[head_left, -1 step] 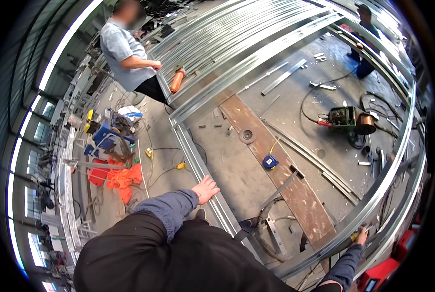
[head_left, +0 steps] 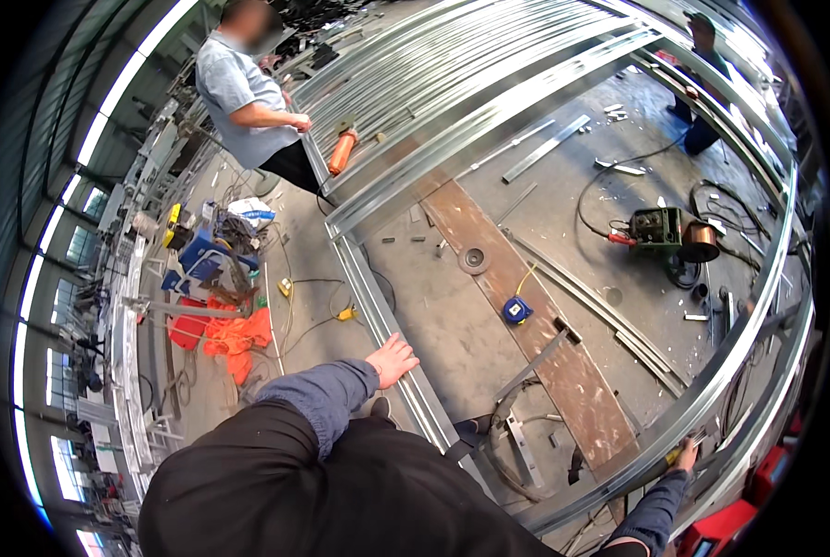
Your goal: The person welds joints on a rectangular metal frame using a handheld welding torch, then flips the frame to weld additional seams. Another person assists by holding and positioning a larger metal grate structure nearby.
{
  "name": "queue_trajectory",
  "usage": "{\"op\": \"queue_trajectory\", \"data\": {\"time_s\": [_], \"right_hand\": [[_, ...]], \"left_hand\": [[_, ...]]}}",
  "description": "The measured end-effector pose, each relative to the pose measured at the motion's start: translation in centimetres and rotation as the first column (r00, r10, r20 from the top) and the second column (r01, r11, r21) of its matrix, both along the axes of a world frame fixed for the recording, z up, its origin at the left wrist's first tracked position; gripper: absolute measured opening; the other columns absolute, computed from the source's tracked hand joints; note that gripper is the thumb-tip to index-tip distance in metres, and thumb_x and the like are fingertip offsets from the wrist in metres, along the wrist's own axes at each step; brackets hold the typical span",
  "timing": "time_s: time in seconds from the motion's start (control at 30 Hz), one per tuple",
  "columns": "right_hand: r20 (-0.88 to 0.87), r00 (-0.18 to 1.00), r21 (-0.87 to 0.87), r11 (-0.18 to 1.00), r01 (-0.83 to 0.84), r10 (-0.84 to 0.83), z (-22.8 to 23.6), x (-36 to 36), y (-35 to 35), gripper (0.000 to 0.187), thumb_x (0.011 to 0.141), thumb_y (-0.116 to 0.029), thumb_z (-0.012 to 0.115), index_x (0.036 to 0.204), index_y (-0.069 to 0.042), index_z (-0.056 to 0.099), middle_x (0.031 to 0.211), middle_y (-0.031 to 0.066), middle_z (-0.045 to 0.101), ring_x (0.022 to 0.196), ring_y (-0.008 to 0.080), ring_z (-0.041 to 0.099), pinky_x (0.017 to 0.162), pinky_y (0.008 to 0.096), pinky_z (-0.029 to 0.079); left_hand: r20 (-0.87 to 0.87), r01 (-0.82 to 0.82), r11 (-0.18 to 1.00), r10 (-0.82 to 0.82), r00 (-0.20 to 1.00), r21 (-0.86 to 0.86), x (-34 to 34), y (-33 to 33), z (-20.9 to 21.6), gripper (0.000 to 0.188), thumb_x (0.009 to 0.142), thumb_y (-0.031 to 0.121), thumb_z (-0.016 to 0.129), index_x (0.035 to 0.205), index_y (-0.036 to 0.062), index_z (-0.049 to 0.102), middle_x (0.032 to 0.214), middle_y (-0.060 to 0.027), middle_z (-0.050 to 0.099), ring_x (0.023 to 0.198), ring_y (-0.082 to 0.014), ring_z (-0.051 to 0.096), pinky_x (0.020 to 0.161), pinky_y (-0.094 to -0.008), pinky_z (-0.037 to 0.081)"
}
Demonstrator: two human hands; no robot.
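Note:
My left hand (head_left: 393, 360) lies on the near galvanized steel rail (head_left: 375, 307) of a large metal frame, its fingers stretched over the top edge. Far to the lower right, my right hand (head_left: 687, 455) reaches to the frame's right-hand rail (head_left: 658, 467). Its fingers look closed there around something small, with a bit of yellow and grey metal beside them. What it holds is too small to name. Inside the frame, on a brown board (head_left: 577, 395), lie a blue tape measure (head_left: 517, 310), a grinding disc (head_left: 473, 260) and a hammer (head_left: 568, 330).
A green wire-feeder unit with a copper spool (head_left: 661, 228) stands inside the frame. One co-worker (head_left: 248, 93) is at the far left by an orange cylinder (head_left: 342, 152); another (head_left: 702, 84) crouches far right. Cables, orange cloth (head_left: 238, 339) and red boxes (head_left: 723, 527) lie around.
The view has shifted very slightly. At the far right the co-worker's head and upper body are a little lower or turned. My hands stay in place.

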State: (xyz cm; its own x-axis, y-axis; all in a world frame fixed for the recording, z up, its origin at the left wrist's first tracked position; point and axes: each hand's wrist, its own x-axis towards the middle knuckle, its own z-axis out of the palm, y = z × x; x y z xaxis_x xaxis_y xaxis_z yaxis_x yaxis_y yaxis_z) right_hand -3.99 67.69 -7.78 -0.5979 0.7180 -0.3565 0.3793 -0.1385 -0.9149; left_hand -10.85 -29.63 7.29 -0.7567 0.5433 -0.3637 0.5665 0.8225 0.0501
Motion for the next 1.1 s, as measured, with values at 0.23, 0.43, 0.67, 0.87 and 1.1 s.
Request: {"op": "queue_trajectory", "data": {"time_s": [0.23,0.43,0.67,0.87,1.1], "right_hand": [[0.140,0.988,-0.049,0.997,-0.063,0.069,-7.6,0.0,-0.7,0.053,0.107,-0.037,0.059,0.140,0.004,0.063,0.116,0.0097,0.072,0.099,0.0228,0.066,0.090,0.0370,0.054],[0.176,0.954,-0.055,0.970,-0.237,0.243,-9.5,-0.3,-1.4,0.043,0.107,-0.030,0.058,0.133,0.004,0.066,0.113,0.0099,0.073,0.098,0.0220,0.066,0.088,0.0375,0.054],[-0.083,0.919,0.116,0.919,-0.376,0.386,-9.3,0.2,-3.3,0.042,0.111,-0.030,0.053,0.136,0.001,0.067,0.112,0.0074,0.074,0.095,0.0227,0.068,0.087,0.0376,0.057],[0.035,0.998,-0.238,0.970,0.053,-0.046,-7.1,-0.9,-4.3,0.041,0.110,-0.022,0.053,0.140,0.004,0.063,0.121,0.0086,0.073,0.103,0.0210,0.067,0.092,0.0366,0.055],[0.112,0.984,-0.052,0.990,-0.132,0.137,-5.9,-0.4,-6.3,0.040,0.106,-0.014,0.057,0.140,0.005,0.061,0.122,0.0101,0.073,0.105,0.0210,0.067,0.093,0.0359,0.055]], "left_hand": [[0.045,0.000,0.997,0.003,0.999,-0.071,-0.5,0.7,2.7,0.044,0.095,0.014,0.057,0.139,0.0131,0.062,0.133,-0.0145,0.060,0.139,-0.0344,0.052,0.130,-0.0625,0.023],[0.090,-0.028,0.997,0.034,0.995,-0.077,-0.2,0.6,2.8,0.046,0.093,0.012,0.063,0.138,0.0117,0.060,0.135,-0.0142,0.057,0.144,-0.0334,0.048,0.132,-0.0615,0.021],[0.076,-0.021,0.998,0.026,0.997,-0.066,0.1,0.1,3.0,0.045,0.093,0.011,0.061,0.138,0.0109,0.060,0.135,-0.0147,0.057,0.143,-0.0339,0.049,0.131,-0.0611,0.022],[0.062,-0.025,0.999,0.027,0.998,-0.033,0.4,-0.3,1.6,0.046,0.093,0.014,0.062,0.139,0.0109,0.061,0.134,-0.0156,0.059,0.142,-0.0344,0.049,0.131,-0.0618,0.022],[0.060,-0.026,0.999,0.028,0.998,-0.034,0.0,-0.3,1.9,0.045,0.095,0.016,0.061,0.139,0.0126,0.063,0.137,-0.0169,0.059,0.141,-0.0356,0.050,0.131,-0.0626,0.022]]}}
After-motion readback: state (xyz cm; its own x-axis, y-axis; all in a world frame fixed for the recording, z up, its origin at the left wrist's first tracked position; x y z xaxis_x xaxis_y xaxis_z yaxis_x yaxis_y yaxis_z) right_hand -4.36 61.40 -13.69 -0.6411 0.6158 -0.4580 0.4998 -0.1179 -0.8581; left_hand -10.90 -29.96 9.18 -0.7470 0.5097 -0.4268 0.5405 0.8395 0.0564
